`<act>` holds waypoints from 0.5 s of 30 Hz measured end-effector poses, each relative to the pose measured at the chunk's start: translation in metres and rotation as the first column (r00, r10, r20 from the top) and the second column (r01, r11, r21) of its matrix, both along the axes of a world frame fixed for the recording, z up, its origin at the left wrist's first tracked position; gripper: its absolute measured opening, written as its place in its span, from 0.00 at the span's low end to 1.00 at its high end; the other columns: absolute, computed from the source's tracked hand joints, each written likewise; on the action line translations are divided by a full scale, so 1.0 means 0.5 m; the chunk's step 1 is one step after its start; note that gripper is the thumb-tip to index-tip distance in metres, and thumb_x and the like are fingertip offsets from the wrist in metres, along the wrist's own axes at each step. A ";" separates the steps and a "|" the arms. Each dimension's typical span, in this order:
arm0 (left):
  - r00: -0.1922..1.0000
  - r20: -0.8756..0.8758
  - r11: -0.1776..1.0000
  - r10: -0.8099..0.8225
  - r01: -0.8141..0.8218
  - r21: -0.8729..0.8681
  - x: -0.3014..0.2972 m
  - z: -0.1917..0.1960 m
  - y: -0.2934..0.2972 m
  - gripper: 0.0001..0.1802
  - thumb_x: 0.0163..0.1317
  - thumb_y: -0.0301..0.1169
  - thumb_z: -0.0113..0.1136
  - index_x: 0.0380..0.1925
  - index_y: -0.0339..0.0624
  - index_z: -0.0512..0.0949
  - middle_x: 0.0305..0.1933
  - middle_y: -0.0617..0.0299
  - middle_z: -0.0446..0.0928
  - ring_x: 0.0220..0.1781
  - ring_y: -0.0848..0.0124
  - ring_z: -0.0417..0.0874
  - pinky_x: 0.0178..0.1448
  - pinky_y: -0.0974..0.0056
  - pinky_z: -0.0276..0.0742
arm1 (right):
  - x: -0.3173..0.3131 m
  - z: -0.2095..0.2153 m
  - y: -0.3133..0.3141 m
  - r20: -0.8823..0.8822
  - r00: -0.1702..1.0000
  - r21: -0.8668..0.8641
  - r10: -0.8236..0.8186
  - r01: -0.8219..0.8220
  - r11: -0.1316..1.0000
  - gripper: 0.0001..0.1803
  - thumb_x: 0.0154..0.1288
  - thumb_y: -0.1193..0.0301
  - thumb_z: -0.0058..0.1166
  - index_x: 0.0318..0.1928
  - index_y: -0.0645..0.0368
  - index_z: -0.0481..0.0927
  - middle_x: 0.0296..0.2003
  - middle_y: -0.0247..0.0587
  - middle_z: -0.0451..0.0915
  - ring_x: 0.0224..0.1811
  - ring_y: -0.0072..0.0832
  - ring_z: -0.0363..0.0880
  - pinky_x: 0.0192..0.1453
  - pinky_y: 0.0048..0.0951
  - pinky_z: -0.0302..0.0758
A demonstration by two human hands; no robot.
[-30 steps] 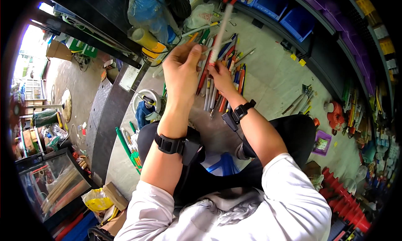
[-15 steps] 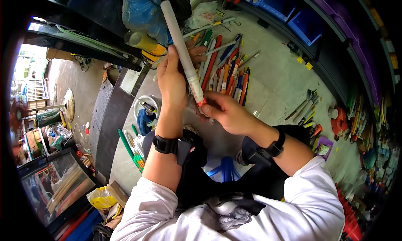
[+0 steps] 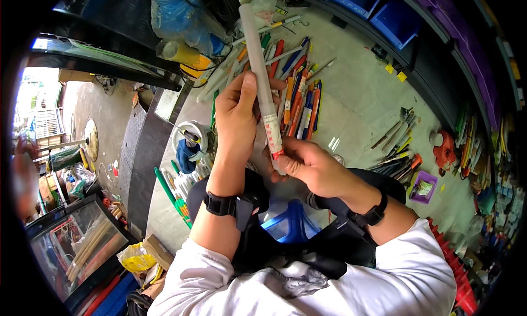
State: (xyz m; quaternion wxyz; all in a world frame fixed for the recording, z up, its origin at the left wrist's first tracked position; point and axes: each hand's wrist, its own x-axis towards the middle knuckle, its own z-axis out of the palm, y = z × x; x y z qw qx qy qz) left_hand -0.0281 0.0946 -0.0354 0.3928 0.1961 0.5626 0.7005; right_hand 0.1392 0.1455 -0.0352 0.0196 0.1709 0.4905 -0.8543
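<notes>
Load surface: pale floor (image 3: pixel 359 104). Just beyond the grip of the right hand (image 3: pixel 314 168): loose pile of mixed-colour pens and markers (image 3: pixel 307 113). Right of grip: bundle of slim items (image 3: pixel 391 139), purple tray (image 3: pixel 421 200), red item (image 3: pixel 446 154) farther along. Well left of grip: round white container (image 3: pixel 204 133); below it, white and green pens (image 3: pixel 169 192).
</notes>
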 end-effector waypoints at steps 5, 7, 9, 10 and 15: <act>0.996 -0.074 0.991 -0.042 0.051 0.120 0.047 0.025 -0.021 0.24 0.78 0.45 0.49 0.54 0.31 0.76 0.41 0.55 0.84 0.35 0.76 0.79 0.40 0.72 0.76 | 0.035 0.029 -0.028 -0.127 0.989 0.037 -0.071 0.076 0.996 0.15 0.79 0.62 0.47 0.47 0.63 0.74 0.34 0.35 0.78 0.37 0.22 0.76 0.44 0.25 0.74; 0.996 -0.065 0.988 -0.061 0.069 0.138 0.078 0.043 -0.030 0.23 0.78 0.43 0.49 0.52 0.30 0.77 0.41 0.53 0.84 0.35 0.74 0.80 0.41 0.70 0.78 | 0.043 0.034 -0.038 -0.104 0.981 0.094 -0.166 0.176 0.980 0.20 0.80 0.54 0.45 0.43 0.60 0.74 0.27 0.30 0.75 0.29 0.18 0.73 0.33 0.22 0.68; 0.992 -0.086 0.980 -0.091 0.104 0.171 0.100 0.052 -0.036 0.21 0.78 0.42 0.49 0.50 0.30 0.76 0.41 0.52 0.84 0.36 0.73 0.82 0.42 0.67 0.79 | 0.050 0.044 -0.035 -0.066 0.972 0.095 -0.228 0.233 0.968 0.23 0.80 0.51 0.42 0.42 0.59 0.74 0.23 0.29 0.72 0.22 0.17 0.68 0.27 0.21 0.63; 0.989 -0.101 0.975 -0.108 0.125 0.183 0.109 0.057 -0.039 0.21 0.77 0.41 0.50 0.50 0.30 0.75 0.41 0.52 0.84 0.37 0.72 0.82 0.43 0.66 0.80 | 0.054 0.046 -0.036 -0.044 0.965 0.093 -0.258 0.262 0.961 0.24 0.80 0.49 0.41 0.41 0.58 0.74 0.21 0.28 0.71 0.19 0.17 0.66 0.24 0.21 0.61; 0.982 0.131 0.919 -0.137 0.077 0.387 0.116 0.073 -0.050 0.23 0.77 0.47 0.46 0.47 0.35 0.72 0.38 0.50 0.81 0.36 0.66 0.82 0.45 0.62 0.79 | 0.070 0.095 -0.058 0.058 0.983 -0.277 -0.172 0.181 0.944 0.28 0.79 0.44 0.36 0.34 0.54 0.72 0.15 0.24 0.58 0.12 0.15 0.52 0.15 0.21 0.50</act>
